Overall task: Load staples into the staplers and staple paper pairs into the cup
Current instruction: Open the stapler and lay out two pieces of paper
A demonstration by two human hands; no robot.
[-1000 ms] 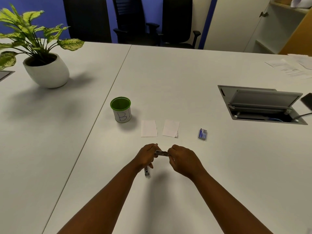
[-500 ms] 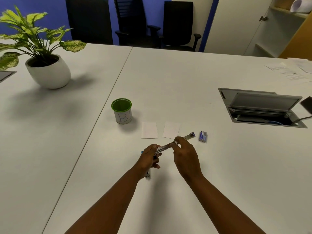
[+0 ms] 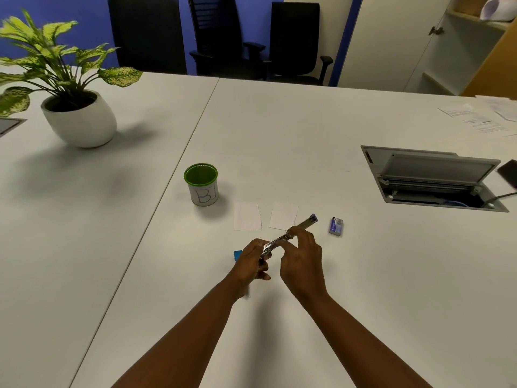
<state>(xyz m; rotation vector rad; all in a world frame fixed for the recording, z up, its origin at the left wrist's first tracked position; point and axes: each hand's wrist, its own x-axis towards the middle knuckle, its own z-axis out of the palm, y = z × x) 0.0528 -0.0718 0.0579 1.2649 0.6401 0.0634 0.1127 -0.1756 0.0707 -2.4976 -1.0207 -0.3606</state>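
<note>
Stapler [image 3: 291, 233] swung open since earlier | left hand [image 3: 251, 261], right hand [image 3: 303, 259] both gripping it

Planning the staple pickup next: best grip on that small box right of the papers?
Judging by its pose, pinch the staple box across its two long sides, coming from above. It lies flat on the table, apart from the papers, so fingers have room either side. The right hand is nearer.
</note>
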